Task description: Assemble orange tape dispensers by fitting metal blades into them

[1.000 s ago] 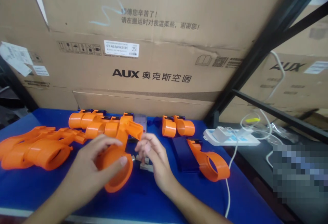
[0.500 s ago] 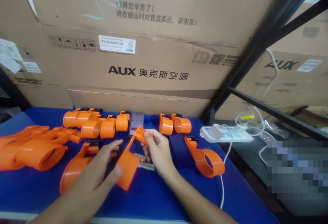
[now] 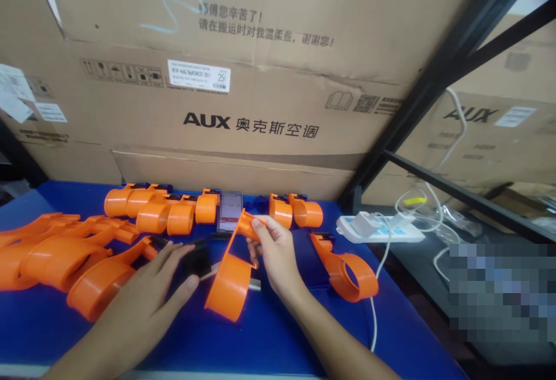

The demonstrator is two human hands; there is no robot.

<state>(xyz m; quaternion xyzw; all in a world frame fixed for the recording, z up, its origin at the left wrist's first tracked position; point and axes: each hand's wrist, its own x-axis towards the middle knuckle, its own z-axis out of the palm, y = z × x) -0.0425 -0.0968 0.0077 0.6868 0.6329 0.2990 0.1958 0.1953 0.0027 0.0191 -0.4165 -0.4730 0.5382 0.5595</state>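
Note:
My right hand [image 3: 278,252] pinches an orange plastic ring with a flat arm [image 3: 230,287] by its narrow top end. The wide band of that ring hangs lower left, over the blue tabletop. My left hand [image 3: 152,293] is open, fingers stretched and thumb apart. By its fingertips is a dark black piece [image 3: 196,259], partly covered; whether they touch I cannot tell. Another orange ring piece [image 3: 102,287] with a black part at its end lies just left of this hand. Partly behind the held ring, a grey metal-looking object [image 3: 255,285] shows.
Several orange rings [image 3: 154,218] stand along the back, with more piled at left [image 3: 56,252]. A phone [image 3: 231,212] leans there. A dark blue pouch-like item [image 3: 309,258] and an orange ring [image 3: 354,278] lie right. A white power strip [image 3: 382,226] trails a cable. Cardboard boxes [image 3: 260,84] rise behind.
The held orange ring has turned and shifted slightly right, showing more of its band. The orange piece beside my left hand has slid left and rotated. My left hand has moved off the held ring.

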